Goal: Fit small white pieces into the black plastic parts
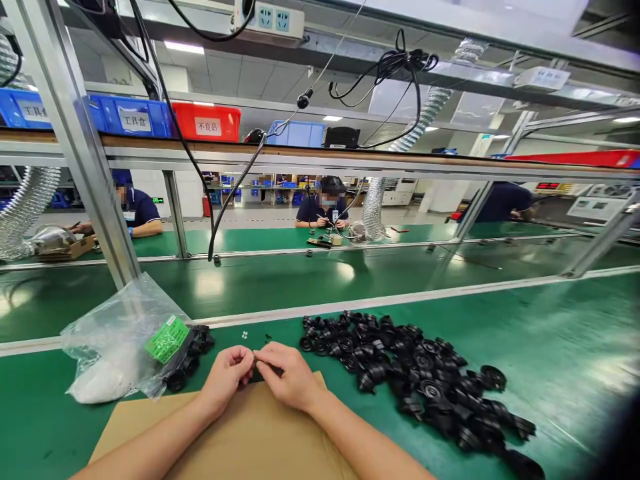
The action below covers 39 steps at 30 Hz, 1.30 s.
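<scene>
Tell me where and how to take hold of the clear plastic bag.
I'd pinch the clear plastic bag by its upper film, from above: that grip looks loose and thin, while the white contents bulge low down and black parts crowd the right edge.

Both forearms are reaching forward and angling inward, the left hand [227,379] and the right hand [287,375] meeting fingertip to fingertip, thumbs and index fingers pinching close together, other fingers curling.
</scene>
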### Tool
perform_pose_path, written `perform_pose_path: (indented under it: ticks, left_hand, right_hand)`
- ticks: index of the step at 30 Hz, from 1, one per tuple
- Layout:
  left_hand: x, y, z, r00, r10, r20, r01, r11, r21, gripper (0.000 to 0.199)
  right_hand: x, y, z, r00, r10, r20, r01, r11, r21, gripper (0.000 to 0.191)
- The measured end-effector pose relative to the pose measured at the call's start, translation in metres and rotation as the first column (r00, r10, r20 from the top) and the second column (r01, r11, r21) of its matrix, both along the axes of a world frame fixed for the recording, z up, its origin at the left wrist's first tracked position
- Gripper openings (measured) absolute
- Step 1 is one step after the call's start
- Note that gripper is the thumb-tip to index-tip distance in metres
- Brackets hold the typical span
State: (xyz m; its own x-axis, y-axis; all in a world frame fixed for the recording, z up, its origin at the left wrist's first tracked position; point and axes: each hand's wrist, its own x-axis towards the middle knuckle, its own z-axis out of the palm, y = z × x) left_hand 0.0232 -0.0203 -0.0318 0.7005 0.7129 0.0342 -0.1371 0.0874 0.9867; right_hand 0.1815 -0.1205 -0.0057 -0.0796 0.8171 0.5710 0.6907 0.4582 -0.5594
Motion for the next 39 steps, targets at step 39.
perform_pose_path:
  ticks: [39]
  left_hand:
    - [-0.047,0.050,0.057,0.425,0.663,-0.616,0.456,0.430,0.779,0.037]
  right_hand:
    - [0.005,0.006,-0.006,0.997,-0.069,-0.026,0.071,0.992,0.100,0.018]
